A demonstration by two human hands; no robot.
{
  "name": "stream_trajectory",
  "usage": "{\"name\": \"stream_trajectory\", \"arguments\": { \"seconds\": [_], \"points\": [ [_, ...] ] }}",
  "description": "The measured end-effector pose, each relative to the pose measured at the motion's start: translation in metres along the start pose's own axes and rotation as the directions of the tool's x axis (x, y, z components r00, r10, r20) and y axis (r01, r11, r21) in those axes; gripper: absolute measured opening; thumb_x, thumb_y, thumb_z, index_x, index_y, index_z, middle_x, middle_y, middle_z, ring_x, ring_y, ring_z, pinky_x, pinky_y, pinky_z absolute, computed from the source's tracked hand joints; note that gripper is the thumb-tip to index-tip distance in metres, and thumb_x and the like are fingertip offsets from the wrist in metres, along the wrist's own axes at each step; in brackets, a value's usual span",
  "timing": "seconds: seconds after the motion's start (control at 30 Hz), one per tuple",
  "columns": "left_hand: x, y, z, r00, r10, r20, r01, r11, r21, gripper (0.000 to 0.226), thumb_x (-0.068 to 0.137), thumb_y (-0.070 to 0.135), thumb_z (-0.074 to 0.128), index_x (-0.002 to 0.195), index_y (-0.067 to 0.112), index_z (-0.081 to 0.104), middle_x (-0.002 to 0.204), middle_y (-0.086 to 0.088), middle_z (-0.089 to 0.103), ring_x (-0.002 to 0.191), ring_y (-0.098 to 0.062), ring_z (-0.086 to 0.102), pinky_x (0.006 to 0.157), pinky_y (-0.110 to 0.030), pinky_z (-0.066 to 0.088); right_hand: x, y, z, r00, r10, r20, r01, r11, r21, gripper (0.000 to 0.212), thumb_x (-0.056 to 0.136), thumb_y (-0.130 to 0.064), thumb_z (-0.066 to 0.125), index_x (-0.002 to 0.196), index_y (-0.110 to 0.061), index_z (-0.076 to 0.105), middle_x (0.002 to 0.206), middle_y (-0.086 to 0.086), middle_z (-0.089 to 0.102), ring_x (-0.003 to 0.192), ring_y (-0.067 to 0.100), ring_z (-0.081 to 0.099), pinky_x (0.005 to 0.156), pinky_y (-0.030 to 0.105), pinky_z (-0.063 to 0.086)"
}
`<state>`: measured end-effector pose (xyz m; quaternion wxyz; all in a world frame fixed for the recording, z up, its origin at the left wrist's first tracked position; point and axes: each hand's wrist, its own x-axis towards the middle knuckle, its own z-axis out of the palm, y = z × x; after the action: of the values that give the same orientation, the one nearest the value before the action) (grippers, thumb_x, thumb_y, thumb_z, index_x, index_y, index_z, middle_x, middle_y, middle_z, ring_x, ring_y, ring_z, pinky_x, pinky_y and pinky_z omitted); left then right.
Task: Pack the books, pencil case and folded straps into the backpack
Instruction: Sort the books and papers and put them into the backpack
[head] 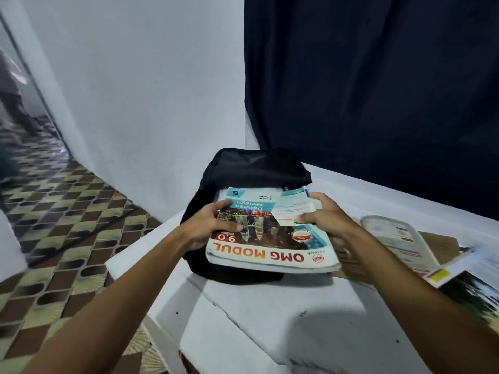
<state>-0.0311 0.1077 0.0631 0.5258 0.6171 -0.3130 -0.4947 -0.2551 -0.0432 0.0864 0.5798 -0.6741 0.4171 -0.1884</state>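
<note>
Both hands clamp 1 workbook (270, 238) w/ a slip on top: left hand (213, 225) grips its left edge, right hand (321, 217) pinches the right. It lies atop the black backpack (256, 166), not inside yet. 2-3 more books (399, 238) wait at right on the table (270, 319). Pencil case, straps: not seen. Early stage, I'd judge.

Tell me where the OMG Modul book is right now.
In the head view, the OMG Modul book sits centre frame atop the black backpack on the white table, held by the left hand and right hand.
</note>
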Motion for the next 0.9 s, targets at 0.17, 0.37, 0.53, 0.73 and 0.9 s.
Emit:
{"name": "stream_trajectory", "arguments": {
  "seconds": [0.17,0.37,0.53,0.73,0.9],
  "points": [
    [0.028,0.013,-0.038,0.989,-0.147,0.032,0.145,0.988,0.05,0.088,0.079,-0.012,0.068,0.152,0.013,0.026,0.114,-0.012,0.059,0.072,-0.026,0.073,0.056,-0.032,0.059,0.047,-0.001,0.037,0.998,0.035,-0.051,-0.039,0.995,-0.091,0.05,0.088,-0.006,0.067,0.132,-0.013,0.044,0.115,0.009,0.065,0.079,0.018,0.07,0.064,0.028,0.058],
    [0.065,0.018,-0.048,0.981,-0.192,0.042,0.185,0.973,0.136,0.093,0.077,-0.012,0.071,0.153,0.01,0.022,0.109,-0.013,0.064,0.075,-0.025,0.073,0.061,-0.033,0.061,0.074,-0.015,0.043,0.97,-0.134,-0.204,-0.097,0.556,-0.826,0.048,0.085,-0.044,0.067,0.126,-0.023,0.057,0.127,0.004,0.054,0.103,0.021,0.059,0.076,0.031,0.044],
    [0.076,0.021,-0.048,0.972,-0.213,0.102,0.169,0.928,0.332,0.061,0.074,-0.008,0.076,0.12,0.014,0.044,0.098,-0.01,0.07,0.081,-0.023,0.073,0.079,-0.042,0.06,0.046,-0.019,0.07,0.92,-0.043,0.39,0.354,0.521,-0.777,0.096,0.067,-0.077,0.064,0.148,-0.042,0.027,0.159,0.0,0.015,0.145,0.028,0.013,0.112,0.049,0.023],
    [0.085,0.025,-0.042,0.967,-0.248,0.054,0.158,0.756,0.635,0.064,0.074,0.012,0.083,0.125,0.015,0.044,0.107,-0.006,0.068,0.082,-0.022,0.074,0.063,-0.037,0.061,0.046,0.029,0.091,0.916,0.04,0.4,0.386,0.185,-0.904,0.13,0.054,-0.09,0.057,0.148,-0.042,-0.019,0.156,0.007,-0.031,0.143,0.037,-0.027,0.114,0.062,-0.011],
    [0.101,0.045,-0.044,0.997,-0.012,-0.077,0.078,0.261,0.962,0.055,0.084,0.046,0.072,0.125,0.017,0.052,0.105,-0.004,0.066,0.083,-0.022,0.069,0.063,-0.03,0.056,0.049,0.029,0.089,0.911,-0.015,0.411,0.409,0.128,-0.903,0.126,0.057,-0.089,0.057,0.151,-0.038,-0.011,0.16,0.01,-0.019,0.145,0.04,-0.017,0.114,0.063,-0.009]
  ]
}}
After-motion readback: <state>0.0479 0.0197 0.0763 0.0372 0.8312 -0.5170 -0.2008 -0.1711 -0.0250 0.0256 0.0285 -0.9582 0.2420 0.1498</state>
